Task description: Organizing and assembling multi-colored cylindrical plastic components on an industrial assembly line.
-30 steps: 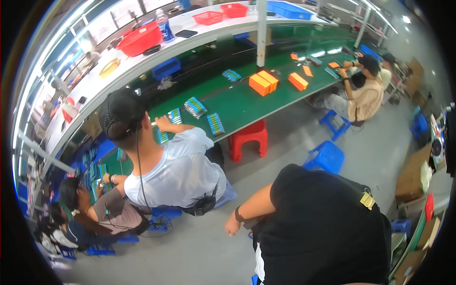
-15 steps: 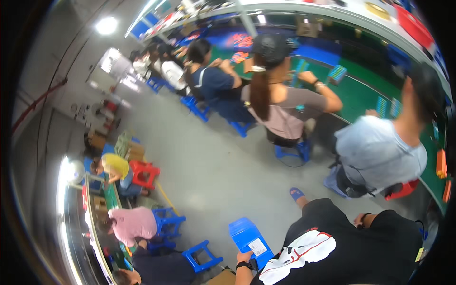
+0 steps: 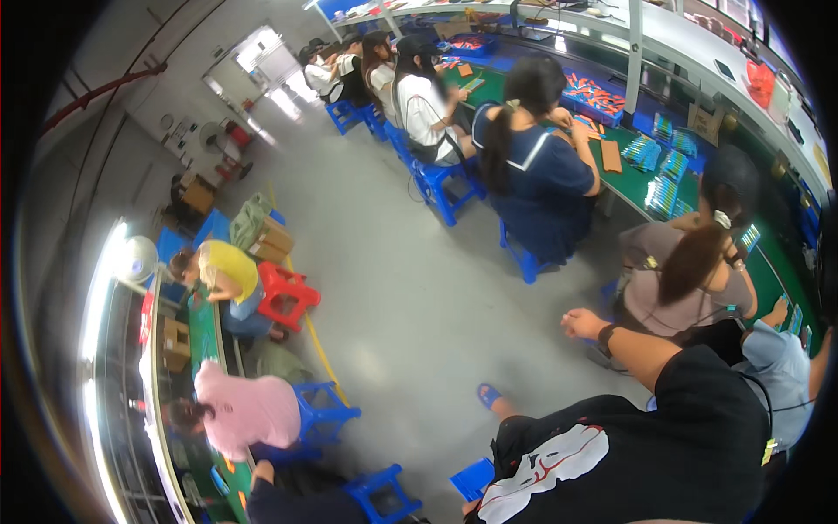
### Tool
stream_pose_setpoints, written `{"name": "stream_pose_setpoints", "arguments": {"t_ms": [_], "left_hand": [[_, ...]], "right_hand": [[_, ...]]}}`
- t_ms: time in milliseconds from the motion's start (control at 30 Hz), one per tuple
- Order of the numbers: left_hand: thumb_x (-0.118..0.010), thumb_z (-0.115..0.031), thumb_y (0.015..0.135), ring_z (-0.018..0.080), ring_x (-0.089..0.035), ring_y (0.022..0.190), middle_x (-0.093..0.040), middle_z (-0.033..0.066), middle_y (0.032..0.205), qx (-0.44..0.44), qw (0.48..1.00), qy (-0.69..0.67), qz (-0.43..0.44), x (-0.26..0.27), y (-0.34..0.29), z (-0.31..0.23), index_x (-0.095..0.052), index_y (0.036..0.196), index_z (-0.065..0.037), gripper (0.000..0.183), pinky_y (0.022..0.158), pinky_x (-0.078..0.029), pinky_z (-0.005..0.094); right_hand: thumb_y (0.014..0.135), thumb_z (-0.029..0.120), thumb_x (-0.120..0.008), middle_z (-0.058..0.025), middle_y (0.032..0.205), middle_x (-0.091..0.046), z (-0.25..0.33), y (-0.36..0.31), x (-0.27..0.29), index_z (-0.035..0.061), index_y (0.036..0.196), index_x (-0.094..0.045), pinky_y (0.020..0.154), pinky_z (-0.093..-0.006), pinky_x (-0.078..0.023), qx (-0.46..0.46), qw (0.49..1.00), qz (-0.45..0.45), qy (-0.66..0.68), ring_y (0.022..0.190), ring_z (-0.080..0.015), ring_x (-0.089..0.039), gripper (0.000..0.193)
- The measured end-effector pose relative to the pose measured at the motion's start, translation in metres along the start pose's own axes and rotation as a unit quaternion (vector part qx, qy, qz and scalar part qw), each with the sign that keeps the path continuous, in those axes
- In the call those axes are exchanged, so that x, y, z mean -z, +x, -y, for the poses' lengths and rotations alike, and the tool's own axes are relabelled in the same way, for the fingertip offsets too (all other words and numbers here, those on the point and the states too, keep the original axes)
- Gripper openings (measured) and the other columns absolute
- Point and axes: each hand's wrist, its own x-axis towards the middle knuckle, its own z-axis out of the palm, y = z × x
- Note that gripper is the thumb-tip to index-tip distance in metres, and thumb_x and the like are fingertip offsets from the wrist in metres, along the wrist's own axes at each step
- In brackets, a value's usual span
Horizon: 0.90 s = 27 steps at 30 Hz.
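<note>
At the lower edge, my left hand grips a blue box; only part of each shows beside my black T-shirt, which hides the rest. My right hand, with a dark band at the wrist, is held out to the right above the floor. Its fingers are curled in and nothing shows in them. The hand is closest to the seated co-worker in a mauve top and appears apart from that person. My foot in a blue slipper is on the grey floor.
Co-workers sit on blue stools along a green bench on the right, holding blue-green packs and an orange-filled tray. On the left are another green bench, a red stool, a blue stool and cartons.
The view has swung toward the right-hand bench's far part and moved along the aisle. My right hand has swung forward from beside my body. Less of the blue box shows in my left hand.
</note>
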Motion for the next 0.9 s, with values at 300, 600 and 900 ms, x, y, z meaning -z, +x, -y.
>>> {"name": "stream_pose_setpoints", "arguments": {"t_ms": [300,600,900], "left_hand": [[-0.072,0.001,0.064,0.0261,-0.069,0.078,-0.071,0.0142,0.094,0.034,0.974,0.177,0.138,0.018,0.229,-0.286,-0.065,0.102,0.006,0.039,0.076,-0.056,0.0370],[-0.075,-0.011,0.070,0.0287,-0.072,0.087,-0.072,0.0170,0.095,-0.162,0.986,0.012,-0.045,-0.329,0.221,-0.387,-0.067,0.097,0.004,0.032,0.079,-0.056,0.0383],[-0.075,-0.011,0.070,0.0309,-0.071,0.088,-0.072,0.0182,0.096,-0.176,0.983,0.031,-0.032,-0.353,0.357,-0.622,-0.067,0.098,0.005,0.033,0.081,-0.055,0.0391]], "right_hand": [[0.098,0.031,-0.045,-0.0081,0.098,-0.075,0.007,0.105,-0.077,0.0073,0.114,-0.069,0.071,-0.0366,-0.056,-0.252,0.915,0.156,-0.274,0.086,-0.0206,-0.071,0.037],[0.092,0.020,-0.048,-0.0104,0.097,-0.074,0.083,0.349,-0.123,0.0080,0.112,-0.070,0.065,-0.0377,-0.056,-0.264,0.922,0.114,-0.261,0.081,-0.0217,-0.072,0.032],[0.094,0.027,-0.048,-0.0185,0.105,-0.069,0.446,0.677,-0.261,0.0042,0.108,-0.067,0.089,-0.0469,-0.049,0.154,0.893,0.151,-0.394,0.100,-0.0366,-0.064,0.033]]}}
